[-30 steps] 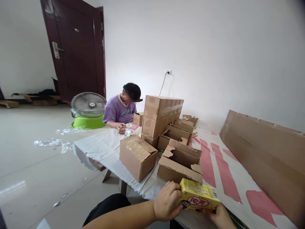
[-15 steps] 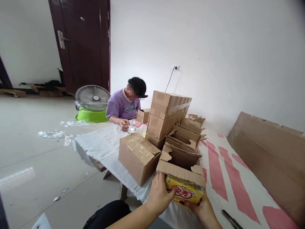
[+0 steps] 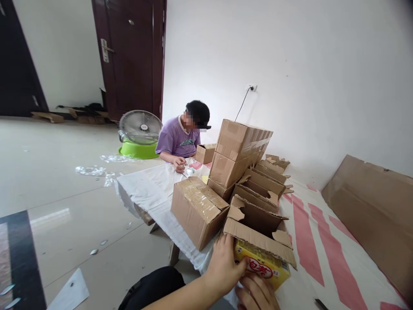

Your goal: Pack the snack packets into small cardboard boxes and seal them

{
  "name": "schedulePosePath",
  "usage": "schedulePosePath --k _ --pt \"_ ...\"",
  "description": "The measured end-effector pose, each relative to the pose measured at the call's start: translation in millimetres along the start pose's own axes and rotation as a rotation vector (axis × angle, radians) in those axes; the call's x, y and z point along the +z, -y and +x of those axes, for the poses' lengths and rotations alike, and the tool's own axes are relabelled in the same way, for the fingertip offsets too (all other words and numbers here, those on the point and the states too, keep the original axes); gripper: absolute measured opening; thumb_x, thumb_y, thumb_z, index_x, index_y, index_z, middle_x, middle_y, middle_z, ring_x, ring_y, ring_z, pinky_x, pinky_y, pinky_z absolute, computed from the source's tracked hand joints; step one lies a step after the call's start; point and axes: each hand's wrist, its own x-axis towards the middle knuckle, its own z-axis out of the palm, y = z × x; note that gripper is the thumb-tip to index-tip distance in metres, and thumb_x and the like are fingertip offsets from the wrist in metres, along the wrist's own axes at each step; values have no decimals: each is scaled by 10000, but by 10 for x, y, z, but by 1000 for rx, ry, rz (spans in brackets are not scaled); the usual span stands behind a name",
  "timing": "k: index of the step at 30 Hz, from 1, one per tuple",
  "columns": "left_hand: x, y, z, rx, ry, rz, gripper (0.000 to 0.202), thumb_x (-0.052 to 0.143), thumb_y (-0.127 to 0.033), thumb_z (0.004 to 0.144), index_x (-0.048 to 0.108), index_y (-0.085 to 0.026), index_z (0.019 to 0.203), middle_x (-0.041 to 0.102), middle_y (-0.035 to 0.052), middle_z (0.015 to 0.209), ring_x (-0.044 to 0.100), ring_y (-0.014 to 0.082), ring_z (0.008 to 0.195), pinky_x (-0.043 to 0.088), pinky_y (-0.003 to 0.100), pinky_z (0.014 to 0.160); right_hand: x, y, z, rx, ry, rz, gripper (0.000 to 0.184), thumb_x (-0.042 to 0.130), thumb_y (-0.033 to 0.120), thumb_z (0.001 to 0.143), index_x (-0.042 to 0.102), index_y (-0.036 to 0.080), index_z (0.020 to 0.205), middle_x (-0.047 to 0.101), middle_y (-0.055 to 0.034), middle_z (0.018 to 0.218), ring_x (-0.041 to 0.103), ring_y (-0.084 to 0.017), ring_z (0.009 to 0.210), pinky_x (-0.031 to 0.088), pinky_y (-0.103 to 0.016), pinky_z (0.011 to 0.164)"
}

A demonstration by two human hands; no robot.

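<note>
A yellow printed carton (image 3: pixel 272 275) with a red and white label is at the table's near edge, under the front flap of an open cardboard box (image 3: pixel 258 215). My left hand (image 3: pixel 222 262) grips the carton's left side, thumb on its front and fingers up by the flap. Against the lower front of the carton lie the bent fingers of my right hand (image 3: pixel 258 292); part of that hand is cut off by the frame's bottom edge. A taped, closed cardboard box (image 3: pixel 198 211) stands just left of my left hand.
Taped boxes (image 3: pixel 240 142) are stacked behind, beside a row of open boxes (image 3: pixel 266 178). Across the table sits a person (image 3: pixel 180 137) near a small box (image 3: pixel 204 153). A cardboard sheet (image 3: pixel 371 206) leans right. A dark slim tool (image 3: pixel 321 304) lies near front.
My right hand has moved from the carton's right end to its lower front. My left hand keeps its hold. The whole view has shifted, so things appear further right.
</note>
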Motion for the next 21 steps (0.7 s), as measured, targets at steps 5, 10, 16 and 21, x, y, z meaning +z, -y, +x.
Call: schedulePosePath --k 5,10,16,21 --pt "-85 -5 30 -46 5 -68 437 551 -297 752 516 -141 1159 583 147 1199 491 313 1158 348 424 1019 72 20 377 -39 156 -89 373 501 268 915 577 285 1280 728 -5 1090 632 -194 983 435 -300 814" --pt "-113 -15 42 -114 18 -47 437 507 -381 815 499 -137 1177 553 162 1250 480 321 1195 341 417 1026 212 89 442 57 34 -58 367 376 258 964 595 262 1258 745 -15 971 604 -212 889 378 -338 769" --pt "-72 -14 81 -132 38 -63 482 523 -350 816 472 -125 1239 507 170 1314 466 300 1244 331 382 1060 255 67 435 31 131 -61 311 512 347 918 621 275 1200 735 7 1008 564 -218 951 364 -348 820" --pt "-22 70 152 -80 43 -171 555 534 -320 812 437 -123 1321 543 151 1334 496 271 1252 352 340 1070 252 -9 444 44 239 -114 351 580 319 863 612 271 1209 713 -2 1117 538 -243 1063 359 -372 865"
